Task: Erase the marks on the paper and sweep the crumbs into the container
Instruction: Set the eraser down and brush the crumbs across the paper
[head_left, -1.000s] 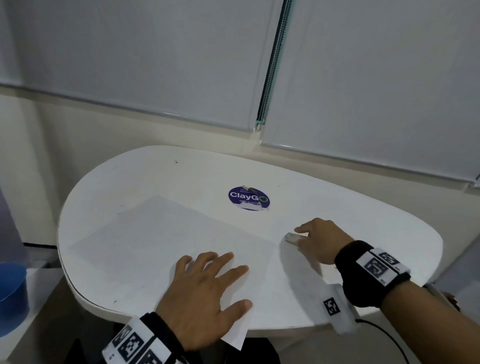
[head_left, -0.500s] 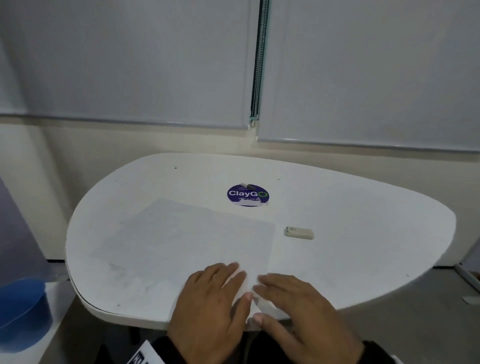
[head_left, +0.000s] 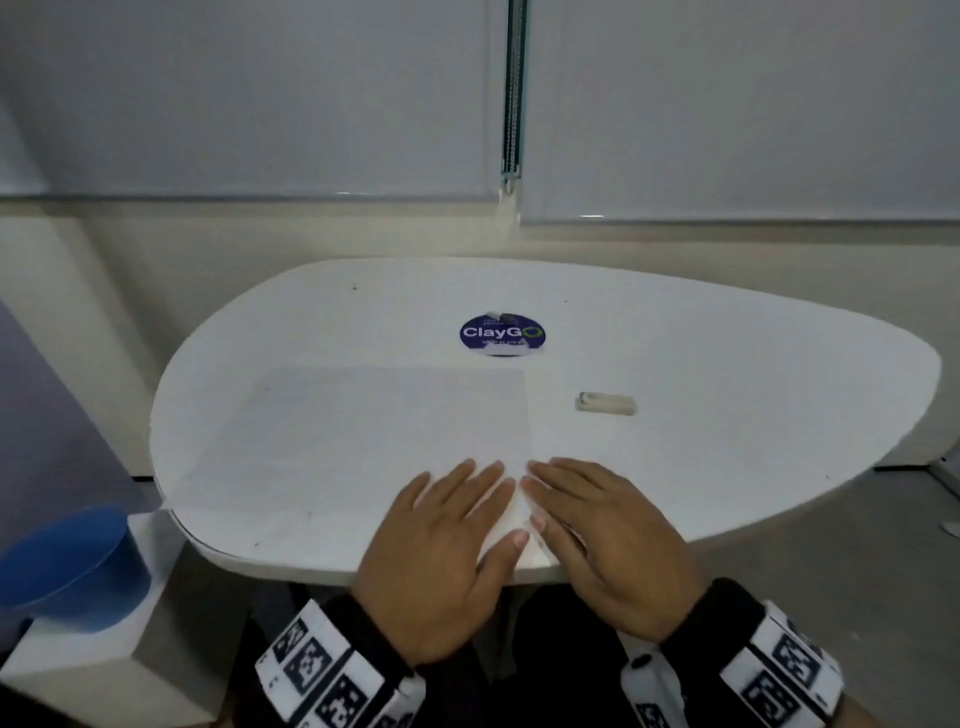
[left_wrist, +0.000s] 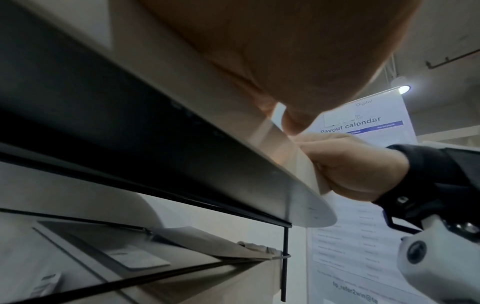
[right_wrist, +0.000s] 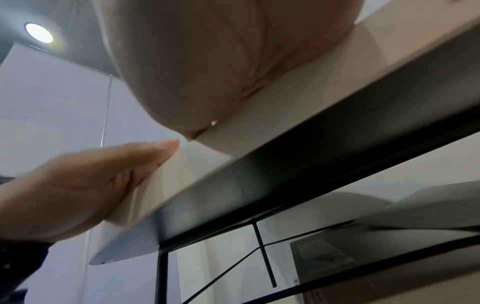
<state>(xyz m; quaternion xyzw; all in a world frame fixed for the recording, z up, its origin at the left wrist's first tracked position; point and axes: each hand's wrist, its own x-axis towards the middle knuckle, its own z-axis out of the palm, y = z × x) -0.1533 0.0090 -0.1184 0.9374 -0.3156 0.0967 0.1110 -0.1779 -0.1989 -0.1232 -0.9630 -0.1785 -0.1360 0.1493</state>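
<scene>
A white sheet of paper (head_left: 374, 431) lies flat on the white table (head_left: 727, 364). Its near right corner overhangs the table's front edge. Both hands lie side by side on that corner. My left hand (head_left: 447, 540) presses the paper with straight fingers. My right hand (head_left: 597, 530) rests flat at the paper's right edge, fingers straight. A white eraser (head_left: 605, 403) lies alone on the table, right of the paper. The blue container (head_left: 67, 561) stands lower down at the left on a white stand. From below, the wrist views show the palms and the paper's corner (right_wrist: 202, 156).
A round purple ClayGo sticker (head_left: 502, 334) sits on the table behind the paper. Window blinds (head_left: 727, 104) hang behind the table. Under the tabletop run black metal frame bars (right_wrist: 262, 253).
My right hand let go of the eraser and came back to the paper's near right corner, beside my left hand. The eraser stayed on the table. The head view swung right.
</scene>
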